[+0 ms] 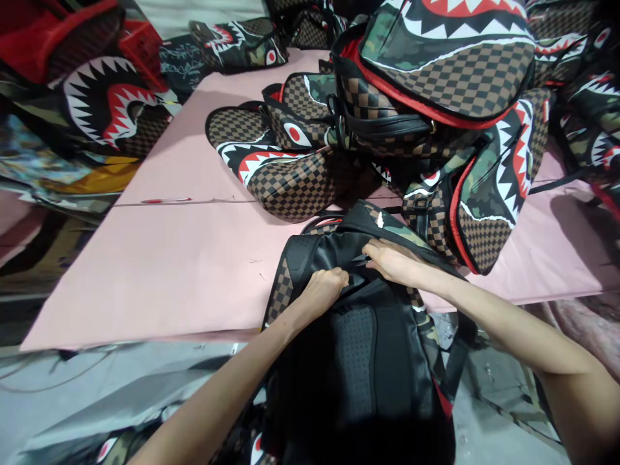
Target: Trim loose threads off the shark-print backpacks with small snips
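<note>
A black backpack with brown checkered sides lies back-up at the near edge of the pink table, its padded mesh back panel toward me. My left hand is closed in a fist on the black material near the top of the bag. My right hand pinches the same top edge just to the right, fingers pressed together on the fabric.
Several checkered backpacks with shark-mouth prints are piled on the table beyond the bag. More of them lie at the far left and right. A red pen rests on the table at left. Grey floor lies below the table's edge.
</note>
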`<state>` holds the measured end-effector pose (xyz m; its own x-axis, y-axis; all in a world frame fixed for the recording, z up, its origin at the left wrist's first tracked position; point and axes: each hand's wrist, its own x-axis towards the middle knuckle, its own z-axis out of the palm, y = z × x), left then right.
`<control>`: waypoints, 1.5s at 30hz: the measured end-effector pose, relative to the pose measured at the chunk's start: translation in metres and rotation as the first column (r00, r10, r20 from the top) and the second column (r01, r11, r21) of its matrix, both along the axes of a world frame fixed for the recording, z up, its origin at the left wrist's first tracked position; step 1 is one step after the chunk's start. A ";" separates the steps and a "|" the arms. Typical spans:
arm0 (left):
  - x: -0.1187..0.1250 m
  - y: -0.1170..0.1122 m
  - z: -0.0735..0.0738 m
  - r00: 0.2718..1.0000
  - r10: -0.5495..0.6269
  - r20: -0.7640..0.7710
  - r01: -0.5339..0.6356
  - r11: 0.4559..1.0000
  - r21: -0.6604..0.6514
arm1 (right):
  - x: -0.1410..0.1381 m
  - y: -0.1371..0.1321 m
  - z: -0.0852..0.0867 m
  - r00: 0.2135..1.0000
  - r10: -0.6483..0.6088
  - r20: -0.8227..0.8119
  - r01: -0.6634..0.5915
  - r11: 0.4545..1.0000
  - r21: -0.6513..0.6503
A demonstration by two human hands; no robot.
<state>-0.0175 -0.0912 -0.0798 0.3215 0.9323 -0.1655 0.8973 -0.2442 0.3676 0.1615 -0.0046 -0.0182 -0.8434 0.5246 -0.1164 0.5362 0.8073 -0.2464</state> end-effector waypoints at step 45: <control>0.015 -0.108 -0.021 0.953 0.153 0.261 -0.278 0.782 0.558 | 0.015 -0.033 -0.009 0.996 -0.085 0.029 0.089 0.893 -0.442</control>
